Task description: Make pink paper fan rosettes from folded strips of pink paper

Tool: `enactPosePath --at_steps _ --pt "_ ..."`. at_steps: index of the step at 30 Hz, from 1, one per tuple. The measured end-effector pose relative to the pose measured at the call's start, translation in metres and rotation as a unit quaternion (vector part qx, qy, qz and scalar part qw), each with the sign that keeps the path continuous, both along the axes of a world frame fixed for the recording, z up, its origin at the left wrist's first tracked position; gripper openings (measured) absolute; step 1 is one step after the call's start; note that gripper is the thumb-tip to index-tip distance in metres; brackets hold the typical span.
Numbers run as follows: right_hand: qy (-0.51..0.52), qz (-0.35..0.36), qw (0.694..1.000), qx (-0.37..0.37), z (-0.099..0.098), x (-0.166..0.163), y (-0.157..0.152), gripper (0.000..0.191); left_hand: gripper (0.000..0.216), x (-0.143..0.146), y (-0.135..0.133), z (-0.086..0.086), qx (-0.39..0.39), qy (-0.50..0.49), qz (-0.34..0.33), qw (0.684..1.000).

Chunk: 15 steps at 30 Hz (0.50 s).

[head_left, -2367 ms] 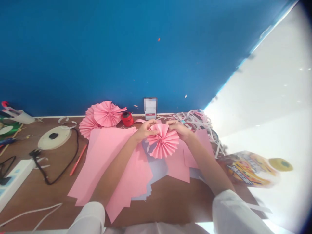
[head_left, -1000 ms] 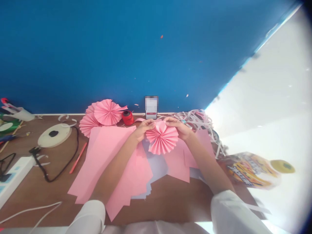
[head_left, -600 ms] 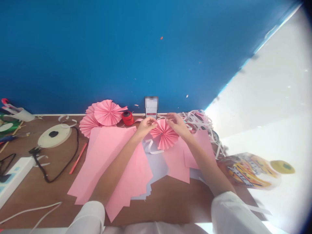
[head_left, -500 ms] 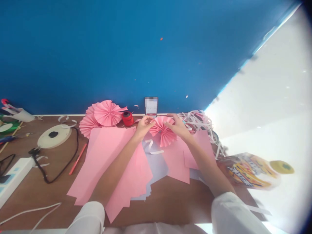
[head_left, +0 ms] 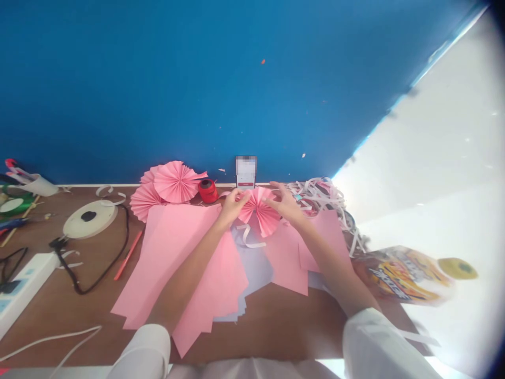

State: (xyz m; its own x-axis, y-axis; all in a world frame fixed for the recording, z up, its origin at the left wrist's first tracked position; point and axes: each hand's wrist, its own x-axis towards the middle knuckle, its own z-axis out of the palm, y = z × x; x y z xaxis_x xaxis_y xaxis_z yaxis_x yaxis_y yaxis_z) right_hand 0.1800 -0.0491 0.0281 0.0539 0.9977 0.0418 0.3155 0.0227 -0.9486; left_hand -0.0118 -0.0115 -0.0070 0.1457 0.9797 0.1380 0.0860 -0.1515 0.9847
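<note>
A pink pleated paper fan (head_left: 265, 217) is held up between my two hands above the loose sheets. It is spread nearly into a round, with a gap at its lower left. My left hand (head_left: 233, 206) pinches its left edge between thumb and fingers. On the right side, the thumb of my right hand (head_left: 290, 206) rests on the pleats, its forefinger raised away from the thumb; the other fingertips are partly hidden. Under the fan lie pink paper sheets (head_left: 177, 237), bluish-grey sheets (head_left: 256, 268) and a curled white paper strip (head_left: 249, 241).
Finished-looking pink rosettes (head_left: 176, 182) lie at the back left, beside a red ribbon spool (head_left: 208, 191). A phone (head_left: 246, 172) leans on the blue wall. Paper shreds (head_left: 319, 195) and a snack packet (head_left: 410, 276) are right; a power strip (head_left: 27, 289) and red pen (head_left: 128, 256) left.
The fan has spread wider at its lower part and its gap looks narrower. My right forefinger has lifted further from the pleats. The view has shifted slightly.
</note>
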Motion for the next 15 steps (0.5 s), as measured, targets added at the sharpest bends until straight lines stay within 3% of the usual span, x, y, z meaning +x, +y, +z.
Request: enactPosePath --at_steps 3,5,9,15 --pt "0.043 -0.038 0.997 -0.045 0.001 -0.001 0.0 0.096 0.034 0.0 0.005 -0.006 -0.007 -0.047 0.102 0.994" --pt "0.084 -0.022 0.994 -0.065 0.0 -0.002 0.0 0.095 0.035 0.001 0.006 -0.008 -0.005 -0.061 0.125 0.99" --pt "0.124 -0.01 0.99 -0.064 -0.002 -0.002 0.001 0.084 0.04 0.002 0.001 -0.004 -0.025 -0.088 0.063 0.994" --pt "0.094 -0.02 0.994 -0.047 0.0 0.003 0.004 0.072 0.05 -0.001 -0.005 0.004 -0.156 -0.094 -0.042 0.982"
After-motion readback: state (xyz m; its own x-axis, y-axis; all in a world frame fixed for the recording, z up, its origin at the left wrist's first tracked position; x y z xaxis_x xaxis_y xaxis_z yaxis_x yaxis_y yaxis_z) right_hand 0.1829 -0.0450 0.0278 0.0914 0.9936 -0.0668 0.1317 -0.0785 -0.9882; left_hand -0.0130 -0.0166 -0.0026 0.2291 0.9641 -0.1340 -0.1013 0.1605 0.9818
